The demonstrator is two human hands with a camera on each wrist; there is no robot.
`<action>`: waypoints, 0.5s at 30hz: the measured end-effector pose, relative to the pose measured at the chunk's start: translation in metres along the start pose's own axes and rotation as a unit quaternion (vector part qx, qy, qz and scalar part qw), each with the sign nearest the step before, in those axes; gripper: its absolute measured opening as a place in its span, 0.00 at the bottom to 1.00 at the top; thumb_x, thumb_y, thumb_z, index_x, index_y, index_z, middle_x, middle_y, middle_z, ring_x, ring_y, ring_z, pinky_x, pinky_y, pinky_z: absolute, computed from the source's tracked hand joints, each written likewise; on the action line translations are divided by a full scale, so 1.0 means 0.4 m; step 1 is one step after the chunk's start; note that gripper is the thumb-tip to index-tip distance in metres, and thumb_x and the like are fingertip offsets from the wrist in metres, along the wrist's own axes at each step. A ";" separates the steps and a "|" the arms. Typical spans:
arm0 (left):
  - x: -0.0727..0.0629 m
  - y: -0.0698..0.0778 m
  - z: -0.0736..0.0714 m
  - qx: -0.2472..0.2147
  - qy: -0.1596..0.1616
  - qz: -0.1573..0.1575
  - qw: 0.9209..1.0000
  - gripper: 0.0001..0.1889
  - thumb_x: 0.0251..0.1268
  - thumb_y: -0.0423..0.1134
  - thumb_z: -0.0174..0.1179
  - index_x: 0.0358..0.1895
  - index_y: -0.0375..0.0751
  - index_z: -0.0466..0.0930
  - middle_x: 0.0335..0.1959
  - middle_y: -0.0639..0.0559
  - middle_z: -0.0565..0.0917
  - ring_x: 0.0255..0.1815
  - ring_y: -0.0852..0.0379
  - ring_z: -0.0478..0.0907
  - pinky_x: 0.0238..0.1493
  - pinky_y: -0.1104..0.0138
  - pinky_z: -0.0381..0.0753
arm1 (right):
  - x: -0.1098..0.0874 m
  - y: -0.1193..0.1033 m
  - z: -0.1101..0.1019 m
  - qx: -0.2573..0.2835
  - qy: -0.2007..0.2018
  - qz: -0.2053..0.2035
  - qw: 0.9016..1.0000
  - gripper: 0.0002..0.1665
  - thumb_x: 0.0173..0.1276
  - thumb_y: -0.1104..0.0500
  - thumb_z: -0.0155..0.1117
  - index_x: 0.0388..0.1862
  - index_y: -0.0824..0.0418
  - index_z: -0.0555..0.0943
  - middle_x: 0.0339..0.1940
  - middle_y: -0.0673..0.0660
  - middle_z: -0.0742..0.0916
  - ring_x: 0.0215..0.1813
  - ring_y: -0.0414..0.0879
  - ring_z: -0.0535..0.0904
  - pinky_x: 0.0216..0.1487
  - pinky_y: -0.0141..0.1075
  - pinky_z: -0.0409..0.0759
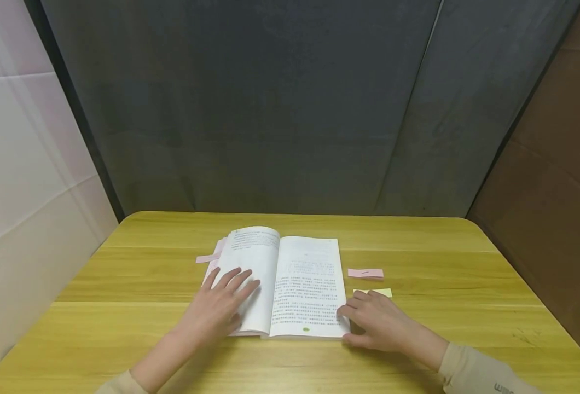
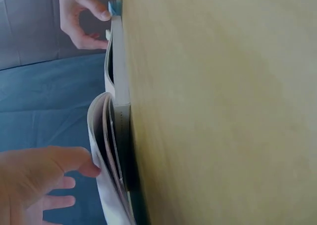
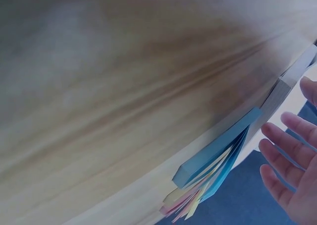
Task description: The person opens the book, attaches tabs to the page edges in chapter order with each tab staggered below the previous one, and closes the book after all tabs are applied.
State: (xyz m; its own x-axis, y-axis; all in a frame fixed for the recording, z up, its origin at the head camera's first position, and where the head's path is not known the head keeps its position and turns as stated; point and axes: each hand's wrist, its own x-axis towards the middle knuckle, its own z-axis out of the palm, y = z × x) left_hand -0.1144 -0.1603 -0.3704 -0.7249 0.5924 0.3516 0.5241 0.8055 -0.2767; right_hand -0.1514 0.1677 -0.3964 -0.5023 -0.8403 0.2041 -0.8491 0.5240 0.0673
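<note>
An open book [image 1: 309, 284] lies on the table with printed pages facing up. My left hand [image 1: 221, 303], its fingers spread, rests over the lower part of the left page [image 1: 250, 251]. In the left wrist view, that hand's thumb [image 2: 81, 160] is right at the curved edge of the raised pages [image 2: 101, 185]. My right hand [image 1: 381, 323] is at the lower right corner of the book, fingertips at the page edge. Its fingers [image 3: 287, 150] look loosely extended in the right wrist view, beside a blue-covered pad of coloured sticky strips [image 3: 218, 150].
A pink sticky strip [image 1: 365, 273] lies right of the book, with a yellow sticky strip [image 1: 383, 293] partly behind the right hand. Another pink tab [image 1: 206, 258] sticks out from the book's left side. The wooden table [image 1: 162, 241] ends at a dark partition [image 1: 270, 109].
</note>
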 end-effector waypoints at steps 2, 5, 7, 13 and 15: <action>0.002 0.005 0.004 -0.017 -0.014 0.002 1.000 0.27 0.41 0.37 0.60 0.52 0.45 0.72 0.53 0.45 0.71 0.53 0.45 0.66 0.51 0.47 0.61 | 0.001 0.000 -0.001 -0.001 -0.003 0.000 1.000 0.22 0.54 0.42 0.58 0.42 0.54 0.78 0.36 0.47 0.79 0.40 0.41 0.72 0.41 0.41 0.72; 0.005 0.015 0.010 -0.040 -0.025 0.013 0.999 0.22 0.45 0.35 0.58 0.50 0.45 0.73 0.51 0.46 0.72 0.51 0.47 0.68 0.47 0.51 0.66 | 0.003 0.001 -0.003 0.001 -0.004 0.000 1.000 0.22 0.54 0.42 0.58 0.41 0.54 0.78 0.35 0.47 0.79 0.39 0.41 0.72 0.39 0.40 0.72; 0.007 0.020 0.012 -0.050 -0.026 0.018 0.998 0.21 0.46 0.34 0.58 0.49 0.45 0.73 0.51 0.46 0.73 0.50 0.48 0.69 0.44 0.54 0.69 | 0.004 0.001 -0.004 0.003 -0.002 -0.001 1.000 0.22 0.54 0.42 0.58 0.41 0.54 0.78 0.34 0.47 0.79 0.37 0.40 0.71 0.38 0.39 0.72; 0.010 0.026 0.022 -0.060 -0.038 0.006 0.997 0.19 0.46 0.33 0.56 0.47 0.46 0.74 0.48 0.48 0.74 0.45 0.50 0.72 0.32 0.60 0.73 | 0.010 0.003 -0.010 0.007 0.000 -0.006 1.000 0.20 0.54 0.43 0.59 0.39 0.54 0.78 0.32 0.45 0.78 0.35 0.40 0.70 0.35 0.38 0.71; 0.009 0.026 0.026 -0.065 -0.045 0.001 0.997 0.19 0.46 0.33 0.56 0.47 0.46 0.73 0.47 0.49 0.75 0.43 0.50 0.73 0.29 0.61 0.73 | 0.014 0.005 -0.013 0.008 -0.001 -0.008 1.000 0.19 0.54 0.43 0.59 0.39 0.53 0.78 0.29 0.45 0.78 0.33 0.39 0.70 0.32 0.36 0.70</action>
State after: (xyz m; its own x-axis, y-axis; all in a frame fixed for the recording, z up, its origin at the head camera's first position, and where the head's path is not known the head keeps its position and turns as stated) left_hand -0.1162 -0.1499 -0.3811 -0.7580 0.5947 0.2679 0.5744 0.8032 -0.1576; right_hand -0.1548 0.1647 -0.3901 -0.4891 -0.8487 0.2014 -0.8594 0.5084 0.0551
